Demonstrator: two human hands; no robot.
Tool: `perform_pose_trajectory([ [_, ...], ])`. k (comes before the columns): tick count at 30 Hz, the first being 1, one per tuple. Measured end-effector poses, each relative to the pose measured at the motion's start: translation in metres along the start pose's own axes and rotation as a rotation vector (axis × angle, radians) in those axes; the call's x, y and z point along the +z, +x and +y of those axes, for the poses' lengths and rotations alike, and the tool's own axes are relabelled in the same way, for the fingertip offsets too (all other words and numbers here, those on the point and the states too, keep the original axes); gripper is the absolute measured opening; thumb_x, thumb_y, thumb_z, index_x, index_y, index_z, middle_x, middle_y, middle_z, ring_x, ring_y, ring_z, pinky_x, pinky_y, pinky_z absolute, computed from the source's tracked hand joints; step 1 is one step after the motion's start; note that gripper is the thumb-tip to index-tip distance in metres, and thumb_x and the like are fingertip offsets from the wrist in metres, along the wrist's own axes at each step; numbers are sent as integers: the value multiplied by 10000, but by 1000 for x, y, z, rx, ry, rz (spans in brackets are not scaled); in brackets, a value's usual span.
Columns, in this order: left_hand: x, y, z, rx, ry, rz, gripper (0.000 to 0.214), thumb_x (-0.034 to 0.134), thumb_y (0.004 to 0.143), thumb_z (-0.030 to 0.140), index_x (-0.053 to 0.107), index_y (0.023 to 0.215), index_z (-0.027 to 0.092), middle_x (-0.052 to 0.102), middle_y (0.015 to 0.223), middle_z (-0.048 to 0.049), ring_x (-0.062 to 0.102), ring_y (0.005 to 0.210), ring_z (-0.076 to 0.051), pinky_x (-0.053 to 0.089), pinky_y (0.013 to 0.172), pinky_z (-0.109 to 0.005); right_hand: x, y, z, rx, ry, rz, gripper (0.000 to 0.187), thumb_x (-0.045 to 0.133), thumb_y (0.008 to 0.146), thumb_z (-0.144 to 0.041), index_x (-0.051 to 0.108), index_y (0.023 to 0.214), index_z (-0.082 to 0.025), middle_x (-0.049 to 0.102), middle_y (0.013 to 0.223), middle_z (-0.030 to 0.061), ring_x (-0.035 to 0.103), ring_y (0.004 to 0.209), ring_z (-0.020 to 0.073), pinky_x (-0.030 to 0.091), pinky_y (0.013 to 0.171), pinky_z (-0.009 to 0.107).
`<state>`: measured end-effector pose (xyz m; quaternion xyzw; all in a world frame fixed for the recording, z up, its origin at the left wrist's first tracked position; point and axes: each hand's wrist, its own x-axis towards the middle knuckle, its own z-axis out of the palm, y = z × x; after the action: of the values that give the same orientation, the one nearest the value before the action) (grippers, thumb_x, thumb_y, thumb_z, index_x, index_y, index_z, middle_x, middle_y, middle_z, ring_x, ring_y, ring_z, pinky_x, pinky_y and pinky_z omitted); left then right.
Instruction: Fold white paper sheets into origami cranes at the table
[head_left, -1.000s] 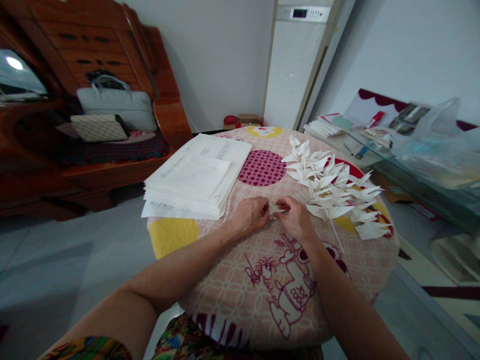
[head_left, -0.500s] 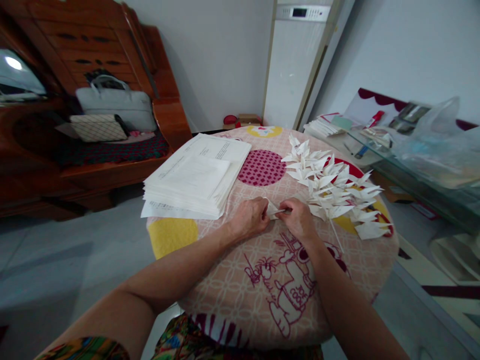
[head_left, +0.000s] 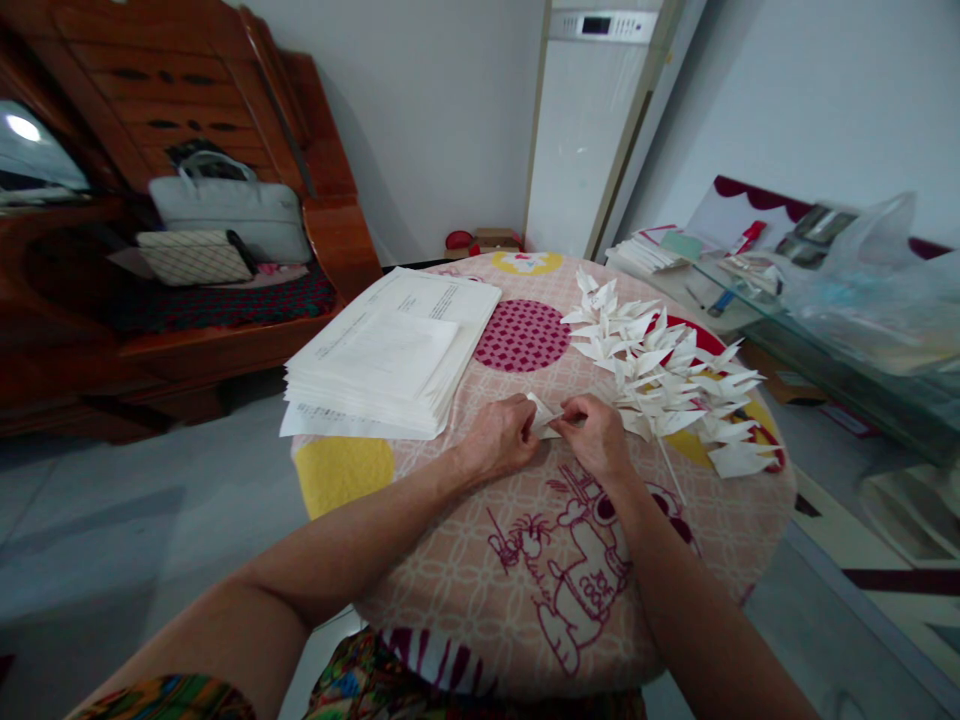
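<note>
Between my hands is a small folded piece of white paper point(head_left: 546, 418), partly covered by the fingers. My left hand point(head_left: 501, 435) is closed on its left side, fingers curled. With thumb and forefinger together, my right hand point(head_left: 596, 432) pinches the paper's right side. Just beyond my right hand lie many folded paper cranes point(head_left: 660, 365), grouped in rows with pointed wings and tips. A thick stack of printed paper point(head_left: 390, 350) is to the left, with a smaller blank sheet point(head_left: 409, 352) on top.
A patterned cloth point(head_left: 465, 560) covers the round table. At the right stands a glass-shelved table point(head_left: 817, 375) with a plastic bag point(head_left: 862, 270) and papers. A wooden chair point(head_left: 337, 235) holding bags is at the left. A tall white cabinet-like unit point(head_left: 585, 140) stands behind.
My right fingers have shifted slightly left along the folded paper, and its top edge shows a little more. The left hand stays nearly in place.
</note>
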<state>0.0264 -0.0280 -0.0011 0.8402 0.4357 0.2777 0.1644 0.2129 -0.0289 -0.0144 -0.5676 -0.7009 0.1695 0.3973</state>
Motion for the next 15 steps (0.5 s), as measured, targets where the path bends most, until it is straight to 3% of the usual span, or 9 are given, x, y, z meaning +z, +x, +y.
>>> perform_pose_trajectory([
  [8,-2,-1,0,13,-14,-6,112,570,716,91,510,681,178,570,720,-16,508,638,-128,362,600,-254,1,-1,1,-50,34,-85,62,732,736,-155,735,705,-209,744,887,72,684,867,223,520,827,355],
  [11,0,2,2,-26,7,4,77,614,794,201,570,741,168,608,754,-31,540,662,-140,384,623,-259,1,-1,-1,-41,-8,-95,92,708,745,-138,759,760,-212,745,917,72,683,897,224,520,856,357],
  [15,6,10,6,-140,95,-31,208,624,871,364,639,809,165,663,801,-58,598,712,-174,402,650,-280,1,0,-2,-47,-72,-129,158,665,758,-94,774,783,-206,740,930,76,676,911,219,513,867,343],
])
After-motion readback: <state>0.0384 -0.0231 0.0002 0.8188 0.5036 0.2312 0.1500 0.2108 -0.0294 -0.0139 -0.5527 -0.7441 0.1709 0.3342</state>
